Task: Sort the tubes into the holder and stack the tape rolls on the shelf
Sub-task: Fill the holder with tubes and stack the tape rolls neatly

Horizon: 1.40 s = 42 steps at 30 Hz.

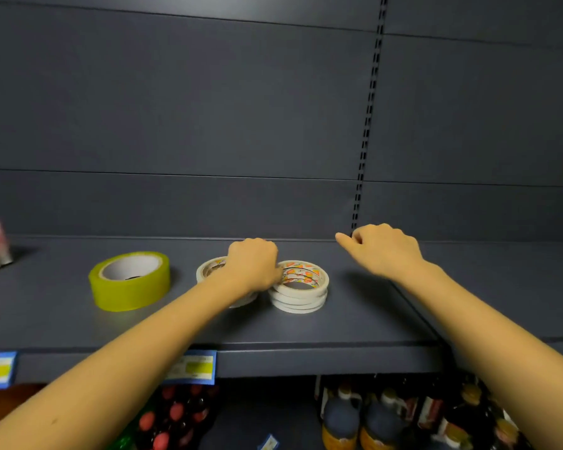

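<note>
White tape rolls (208, 270) at mid shelf (78, 326) are clasped by my left hand (252, 264), just beside a second stack (301, 292); my right hand (385, 248) hovers clenched, empty.

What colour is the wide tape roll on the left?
The wide tape roll is yellow-green; head view.
</note>
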Available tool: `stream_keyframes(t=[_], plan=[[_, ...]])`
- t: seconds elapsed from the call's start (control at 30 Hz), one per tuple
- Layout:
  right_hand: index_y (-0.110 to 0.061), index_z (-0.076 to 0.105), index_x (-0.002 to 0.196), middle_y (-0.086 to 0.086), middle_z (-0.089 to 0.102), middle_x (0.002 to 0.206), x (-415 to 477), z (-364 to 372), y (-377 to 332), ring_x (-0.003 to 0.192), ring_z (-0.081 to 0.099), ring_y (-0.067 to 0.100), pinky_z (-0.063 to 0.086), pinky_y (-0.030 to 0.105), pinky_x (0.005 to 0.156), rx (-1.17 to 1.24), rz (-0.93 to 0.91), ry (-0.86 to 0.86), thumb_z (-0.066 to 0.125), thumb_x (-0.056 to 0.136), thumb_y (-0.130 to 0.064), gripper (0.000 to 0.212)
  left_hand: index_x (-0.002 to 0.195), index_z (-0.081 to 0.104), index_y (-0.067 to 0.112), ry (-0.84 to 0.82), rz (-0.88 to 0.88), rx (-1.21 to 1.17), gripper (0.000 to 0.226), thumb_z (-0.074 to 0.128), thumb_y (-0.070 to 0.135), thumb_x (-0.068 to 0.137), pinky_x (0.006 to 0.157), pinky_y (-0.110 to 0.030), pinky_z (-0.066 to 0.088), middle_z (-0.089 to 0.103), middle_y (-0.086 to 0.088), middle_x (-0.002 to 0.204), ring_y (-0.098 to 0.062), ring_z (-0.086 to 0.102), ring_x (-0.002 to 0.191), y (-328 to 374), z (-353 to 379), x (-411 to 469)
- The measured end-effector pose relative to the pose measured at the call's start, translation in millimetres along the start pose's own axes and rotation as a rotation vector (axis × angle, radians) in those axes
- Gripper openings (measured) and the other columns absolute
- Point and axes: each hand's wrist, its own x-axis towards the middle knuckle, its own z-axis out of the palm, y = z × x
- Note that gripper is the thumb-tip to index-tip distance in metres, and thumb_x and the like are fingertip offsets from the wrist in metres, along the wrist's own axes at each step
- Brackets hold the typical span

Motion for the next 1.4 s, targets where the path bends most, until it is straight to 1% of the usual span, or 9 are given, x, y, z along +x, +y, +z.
stream_keyframes(t=[0.1,0.3,0.53,0.67,0.83,0.93,1.03,1.27,1.4], plan=[[-0.021,0.048,0.063,0.001,0.055,0.076,3,5,-7,0.078,0.051,0.027,0.036,0.031,0.068,0.023,-0.084,-0.005,0.034,0.095,-0.053,0.047,0.09,0.06,0.011,0.103,-0.037,0.087,0.034,0.052,0.045,0.089,0.067,-0.032,0.035,0.067,-0.01,0.097,-0.029,0.061,0.091,4,1,-5],[-0.021,0.059,0.086,0.0,0.059,0.091,12,8,-49,0.084,0.05,0.026,0.036,0.031,0.071,0.124,-0.293,-0.023,0.047,0.091,-0.042,0.025,0.098,0.057,0.014,0.338,-0.12,0.152,0.029,0.041,0.038,0.093,0.072,-0.033,0.036,0.067,-0.011,0.099,-0.032,0.058,0.097,-46,-14,-39],[-0.029,0.06,0.095,-0.004,0.065,0.104,2,15,-163,0.095,0.057,0.025,0.038,0.03,0.074,0.284,-0.663,-0.065,0.05,0.089,-0.038,0.014,0.097,0.059,0.016,0.302,-0.386,0.254,0.026,0.045,0.038,0.091,0.071,-0.032,0.034,0.067,-0.004,0.101,-0.026,0.056,0.099,-149,-37,-136],[-0.029,0.059,0.106,-0.002,0.062,0.114,-26,21,-241,0.102,0.057,0.026,0.038,0.03,0.074,0.325,-0.846,-0.107,0.051,0.09,-0.038,0.021,0.1,0.058,0.017,0.249,-0.579,0.314,0.029,0.048,0.041,0.089,0.082,-0.033,0.039,0.065,-0.004,0.109,-0.026,0.056,0.107,-205,-50,-209],[-0.026,0.054,0.117,-0.003,0.06,0.117,-61,30,-334,0.106,0.056,0.023,0.045,0.034,0.08,0.311,-1.037,-0.122,0.049,0.092,-0.038,0.027,0.098,0.059,0.015,0.197,-0.711,0.389,0.032,0.046,0.043,0.09,0.079,-0.032,0.04,0.065,-0.004,0.105,-0.024,0.057,0.103,-262,-62,-288],[-0.024,0.052,0.123,-0.001,0.058,0.122,-83,38,-389,0.11,0.055,0.024,0.045,0.036,0.084,0.31,-1.09,-0.141,0.049,0.093,-0.038,0.033,0.094,0.058,0.016,0.197,-0.734,0.414,0.032,0.045,0.044,0.089,0.07,-0.03,0.035,0.065,-0.004,0.101,-0.023,0.058,0.098,-299,-70,-326],[-0.023,0.051,0.124,-0.001,0.056,0.125,-103,45,-442,0.113,0.053,0.023,0.045,0.036,0.086,0.318,-1.117,-0.159,0.049,0.093,-0.036,0.034,0.087,0.052,0.018,0.166,-0.731,0.443,0.028,0.045,0.045,0.088,0.068,-0.03,0.031,0.065,-0.004,0.098,-0.023,0.058,0.094,-336,-80,-355],[-0.023,0.05,0.124,-0.002,0.055,0.126,-140,56,-578,0.112,0.053,0.022,0.044,0.035,0.08,0.336,-1.147,-0.185,0.048,0.094,-0.036,0.033,0.098,0.057,0.015,0.114,-0.77,0.478,0.032,0.044,0.043,0.088,0.076,-0.032,0.039,0.065,-0.005,0.104,-0.024,0.058,0.1,-440,-89,-430],[-0.025,0.05,0.125,-0.002,0.056,0.125,-151,53,-641,0.114,0.053,0.022,0.045,0.038,0.087,0.336,-1.138,-0.216,0.049,0.093,-0.038,0.034,0.101,0.056,0.015,0.107,-0.812,0.439,0.031,0.044,0.042,0.089,0.079,-0.033,0.041,0.064,-0.005,0.104,-0.024,0.057,0.101,-490,-93,-455]])
